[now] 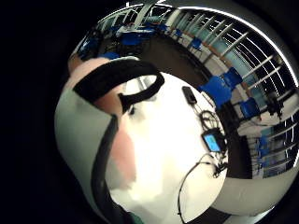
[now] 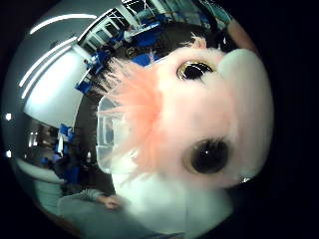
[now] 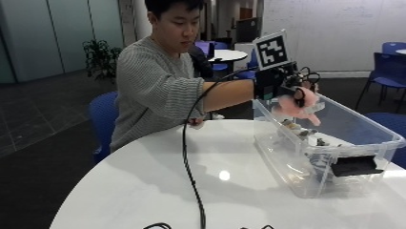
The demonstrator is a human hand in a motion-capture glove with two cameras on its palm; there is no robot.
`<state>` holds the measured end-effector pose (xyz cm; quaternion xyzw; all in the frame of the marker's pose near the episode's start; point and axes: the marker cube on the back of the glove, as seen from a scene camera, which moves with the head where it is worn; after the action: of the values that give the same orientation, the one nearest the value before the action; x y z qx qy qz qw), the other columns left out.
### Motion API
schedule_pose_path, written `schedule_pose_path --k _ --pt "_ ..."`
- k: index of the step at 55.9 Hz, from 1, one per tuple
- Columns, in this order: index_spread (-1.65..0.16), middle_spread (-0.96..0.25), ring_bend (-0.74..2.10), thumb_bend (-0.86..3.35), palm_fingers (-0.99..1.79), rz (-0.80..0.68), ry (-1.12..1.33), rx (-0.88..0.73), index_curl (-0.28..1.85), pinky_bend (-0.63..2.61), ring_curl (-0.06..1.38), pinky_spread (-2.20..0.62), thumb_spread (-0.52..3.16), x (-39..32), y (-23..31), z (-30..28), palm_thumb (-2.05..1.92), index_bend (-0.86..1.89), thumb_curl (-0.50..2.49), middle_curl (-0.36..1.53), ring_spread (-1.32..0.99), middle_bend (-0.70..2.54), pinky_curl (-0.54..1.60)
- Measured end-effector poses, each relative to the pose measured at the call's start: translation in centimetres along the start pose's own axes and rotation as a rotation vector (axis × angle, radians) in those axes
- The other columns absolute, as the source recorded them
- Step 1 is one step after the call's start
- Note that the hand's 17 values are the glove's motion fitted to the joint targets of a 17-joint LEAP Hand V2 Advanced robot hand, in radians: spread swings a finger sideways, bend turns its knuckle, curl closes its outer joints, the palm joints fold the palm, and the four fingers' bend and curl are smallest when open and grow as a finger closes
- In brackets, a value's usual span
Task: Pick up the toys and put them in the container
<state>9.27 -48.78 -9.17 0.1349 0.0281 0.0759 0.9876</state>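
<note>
In the outside view my gloved right hand (image 3: 293,89) grips a pink plush toy (image 3: 298,109) over the far end of a clear plastic container (image 3: 371,138). The toy hangs at rim height, above the container's opening. Several small toys (image 3: 298,130) lie inside on the bottom. The thumb side palm view is filled by the toy's pink face (image 2: 199,124), with two big dark eyes and a fuzzy tuft. Part of the clear container (image 2: 107,134) shows beside it. A strapped finger (image 1: 117,84) and pale plush cover much of the little finger side view.
The container stands on a round white table (image 3: 190,181). A black cable (image 3: 187,162) runs from the hand across the table to its near edge. A black device (image 1: 189,94) and a blue-screened device (image 1: 212,140) lie there. The person's bare hand (image 3: 193,123) rests at the table's far edge. Blue chairs (image 3: 390,59) stand around.
</note>
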Motion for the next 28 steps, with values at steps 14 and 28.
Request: schedule_pose_path --k 14,28 --pt "-0.35 -0.36 0.9 -0.01 0.59 -0.041 0.078 -0.08 0.42 1.14 0.54 -0.3 1.0 -1.2 -1.8 4.2 0.6 0.15 0.77 0.62 -0.49 0.49 0.37" --pt "-0.34 -0.36 0.91 -0.01 0.56 -0.111 0.103 -0.281 0.43 1.12 0.53 -0.29 1.09 -1.6 -0.7 8.7 0.57 0.15 0.75 0.63 -0.49 0.48 0.37"
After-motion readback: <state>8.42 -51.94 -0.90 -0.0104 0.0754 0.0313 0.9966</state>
